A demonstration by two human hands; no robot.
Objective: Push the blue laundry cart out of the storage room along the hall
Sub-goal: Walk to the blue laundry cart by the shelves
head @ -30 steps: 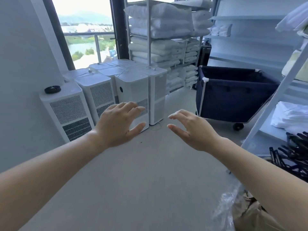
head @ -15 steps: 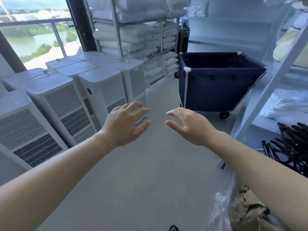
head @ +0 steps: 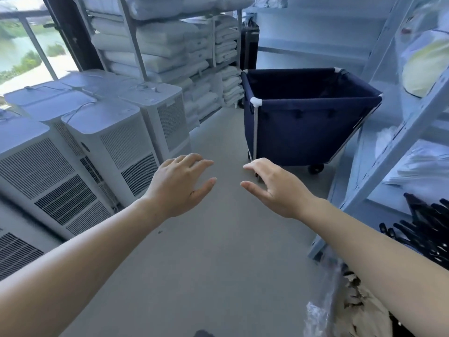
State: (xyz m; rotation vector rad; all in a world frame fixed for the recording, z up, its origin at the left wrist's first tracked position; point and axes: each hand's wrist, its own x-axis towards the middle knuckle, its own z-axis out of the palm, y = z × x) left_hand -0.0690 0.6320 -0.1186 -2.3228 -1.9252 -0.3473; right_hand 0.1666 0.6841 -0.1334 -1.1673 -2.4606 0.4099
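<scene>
The blue laundry cart point(head: 298, 125) stands ahead on the right, a dark fabric bin on a metal frame with black wheels, empty inside as far as I can see. It sits against the white shelving on the right. My left hand point(head: 179, 184) and my right hand point(head: 273, 184) are stretched out in front of me over the grey floor, fingers relaxed and spread, holding nothing. Both hands are short of the cart; my right hand overlaps its near corner post in the view without touching it.
A row of white air purifiers point(head: 114, 132) lines the left side. Behind them a metal rack point(head: 170, 42) holds stacked white pillows and linens. White shelving point(head: 393, 132) on the right carries folded linen and black hangers point(head: 427, 229). A plastic bag point(head: 345, 302) lies at lower right.
The view has moved forward and turned right: the cart now looks larger and nearer, the purifiers slid left. Both hands stay outstretched, holding nothing.
</scene>
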